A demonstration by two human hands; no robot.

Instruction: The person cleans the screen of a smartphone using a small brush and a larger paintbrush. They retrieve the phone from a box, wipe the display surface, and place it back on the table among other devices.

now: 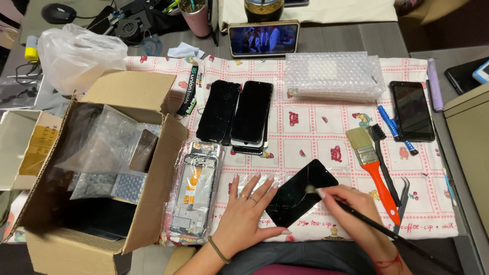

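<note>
You are mid-clean on the cracked black phone screen, which lies tilted on the patterned cloth at the near edge of the tabletop. Your left hand is spread flat, fingertips pinning the screen's left edge; your right hand pinches a thin black brush, its tip touching the glass near the middle. A stack of dark screens farther back looks untouched, so most work seems left.

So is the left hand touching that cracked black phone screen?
Touching. The head view shows the left hand lying flat with its fingers on the cracked phone screen's left edge, no gap visible.
</note>
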